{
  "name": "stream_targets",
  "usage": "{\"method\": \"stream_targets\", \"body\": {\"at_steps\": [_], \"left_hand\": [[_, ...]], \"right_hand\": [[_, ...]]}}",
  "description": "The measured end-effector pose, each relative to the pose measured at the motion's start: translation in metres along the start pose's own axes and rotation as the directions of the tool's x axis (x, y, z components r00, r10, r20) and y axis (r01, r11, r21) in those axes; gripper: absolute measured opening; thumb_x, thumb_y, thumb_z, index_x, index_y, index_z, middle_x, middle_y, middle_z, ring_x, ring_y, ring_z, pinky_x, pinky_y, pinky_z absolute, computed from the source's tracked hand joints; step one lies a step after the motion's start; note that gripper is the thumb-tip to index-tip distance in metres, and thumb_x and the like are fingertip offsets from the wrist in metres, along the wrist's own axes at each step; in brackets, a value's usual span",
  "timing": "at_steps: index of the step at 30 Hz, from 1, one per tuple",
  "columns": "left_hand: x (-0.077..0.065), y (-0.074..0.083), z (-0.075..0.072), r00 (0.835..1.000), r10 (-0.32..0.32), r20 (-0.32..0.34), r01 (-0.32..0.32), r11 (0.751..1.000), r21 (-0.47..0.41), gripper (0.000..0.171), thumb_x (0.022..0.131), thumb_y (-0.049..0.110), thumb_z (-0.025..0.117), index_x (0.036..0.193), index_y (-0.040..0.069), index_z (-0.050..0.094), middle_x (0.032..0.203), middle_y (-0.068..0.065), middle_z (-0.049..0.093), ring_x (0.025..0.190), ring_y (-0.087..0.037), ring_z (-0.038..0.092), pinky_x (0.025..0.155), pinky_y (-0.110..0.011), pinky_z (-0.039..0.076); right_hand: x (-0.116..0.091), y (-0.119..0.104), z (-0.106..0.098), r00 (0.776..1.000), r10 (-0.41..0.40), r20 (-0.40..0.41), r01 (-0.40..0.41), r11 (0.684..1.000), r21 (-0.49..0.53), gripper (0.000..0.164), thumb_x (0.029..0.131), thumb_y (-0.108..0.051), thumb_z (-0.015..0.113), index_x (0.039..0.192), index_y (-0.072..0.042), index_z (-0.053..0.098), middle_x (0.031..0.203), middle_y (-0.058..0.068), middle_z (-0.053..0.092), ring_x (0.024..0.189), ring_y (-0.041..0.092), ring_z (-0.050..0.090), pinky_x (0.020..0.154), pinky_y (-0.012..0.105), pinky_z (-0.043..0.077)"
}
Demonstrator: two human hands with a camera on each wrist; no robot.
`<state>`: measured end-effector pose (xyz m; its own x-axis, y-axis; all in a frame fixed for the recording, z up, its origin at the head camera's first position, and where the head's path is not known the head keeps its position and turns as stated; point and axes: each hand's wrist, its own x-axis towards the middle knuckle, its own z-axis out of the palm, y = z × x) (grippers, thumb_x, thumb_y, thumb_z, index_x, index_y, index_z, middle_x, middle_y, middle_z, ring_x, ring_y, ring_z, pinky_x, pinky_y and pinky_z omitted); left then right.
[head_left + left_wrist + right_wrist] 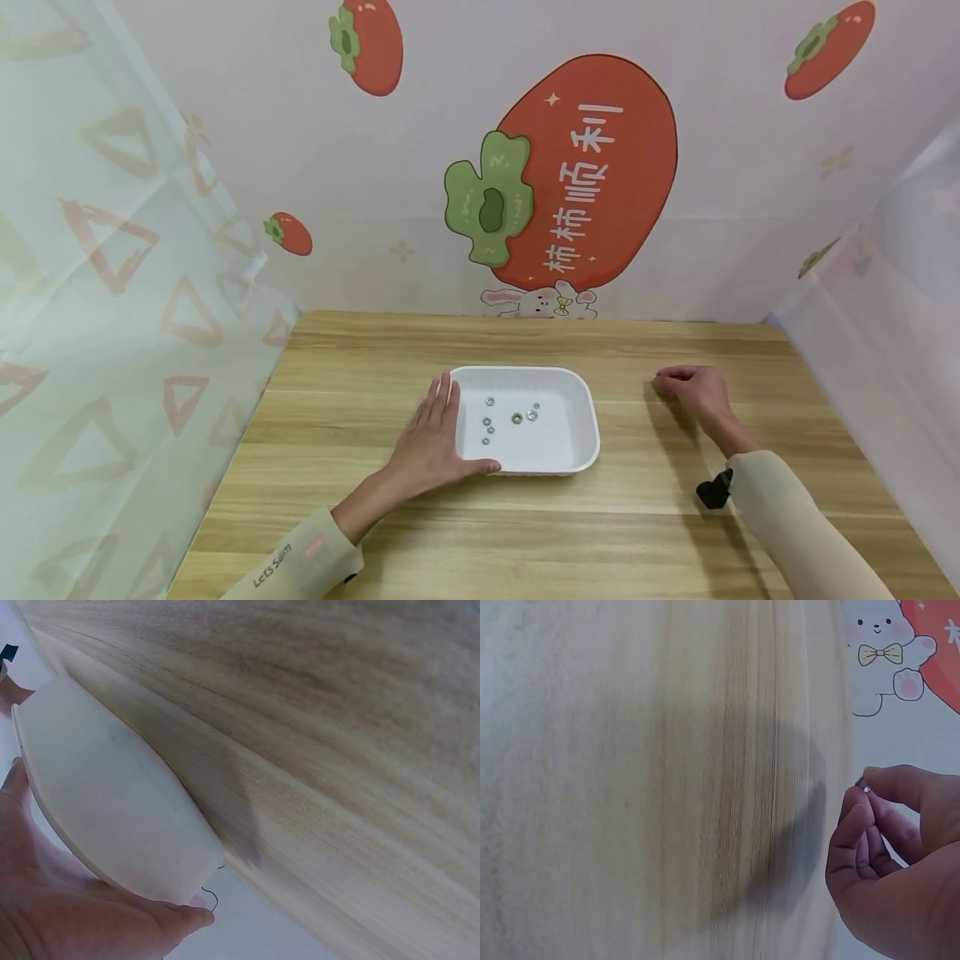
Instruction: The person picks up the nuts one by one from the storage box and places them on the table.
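A white plastic tray (551,443) sits on the wooden table with several small metal nuts (517,418) scattered on its floor. Along the tray's left side lies my left hand (431,446), its fingers straight against the rim and its thumb stretched along the near edge. The left wrist view shows this hand (90,919) touching the tray's outer wall (112,787). To the right of the tray, above the table, my right hand (701,396) pinches a small metal nut (863,784) between thumb and forefinger; most of it is hidden by the fingertips.
The wooden table (360,358) reaches back to a wall sheet printed with persimmons (592,183) and a rabbit. Pale hanging sheets (127,333) close off the left and right sides. A black device (714,490) is at the right wrist.
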<state>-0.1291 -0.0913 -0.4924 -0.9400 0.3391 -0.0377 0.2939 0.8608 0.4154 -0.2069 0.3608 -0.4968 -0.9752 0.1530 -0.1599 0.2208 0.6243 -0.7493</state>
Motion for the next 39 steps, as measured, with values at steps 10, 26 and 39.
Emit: {"method": "stream_targets", "body": {"at_steps": [10, 26, 39], "left_hand": [[0.0, 0.0, 0.0, 1.0, 0.002, -0.002, -0.002, 1.0, -0.003, 0.141, 0.076, 0.08, 0.076, 0.167, -0.004, 0.01, 0.176, -0.023, 0.0, 0.164, -0.039, 0.003, 0.131, -0.053, 0.017], [0.0, 0.0, 0.0, 1.0, -0.006, 0.011, 0.006, 1.0, -0.007, 0.14, 0.076, 0.08, 0.075, 0.168, -0.004, 0.01, 0.177, -0.02, -0.003, 0.164, -0.037, 0.0, 0.132, -0.052, 0.016], [0.0, 0.0, -0.001, 1.0, 0.008, -0.001, -0.008, 1.0, 0.002, 0.14, 0.077, 0.08, 0.075, 0.167, -0.004, 0.011, 0.177, -0.023, 0.001, 0.164, -0.037, 0.001, 0.131, -0.053, 0.018]], "right_hand": [[0.008, 0.001, 0.001, 0.982, -0.189, -0.026, 0.179, 0.957, -0.227, 0.018, 0.095, -0.013, 0.077, 0.098, 0.004, 0.082, 0.091, 0.015, 0.081, 0.079, 0.013, 0.069, 0.071, 0.029, 0.053], [0.011, -0.001, 0.003, 0.974, -0.228, 0.009, 0.218, 0.916, -0.338, 0.016, 0.094, -0.011, 0.078, 0.094, 0.005, 0.081, 0.086, 0.016, 0.079, 0.076, 0.029, 0.072, 0.07, 0.043, 0.057], [0.009, 0.0, 0.004, 0.965, -0.264, 0.0, 0.247, 0.903, -0.35, 0.01, 0.092, -0.005, 0.076, 0.092, 0.004, 0.081, 0.081, 0.014, 0.078, 0.072, 0.027, 0.072, 0.068, 0.046, 0.058]]}}
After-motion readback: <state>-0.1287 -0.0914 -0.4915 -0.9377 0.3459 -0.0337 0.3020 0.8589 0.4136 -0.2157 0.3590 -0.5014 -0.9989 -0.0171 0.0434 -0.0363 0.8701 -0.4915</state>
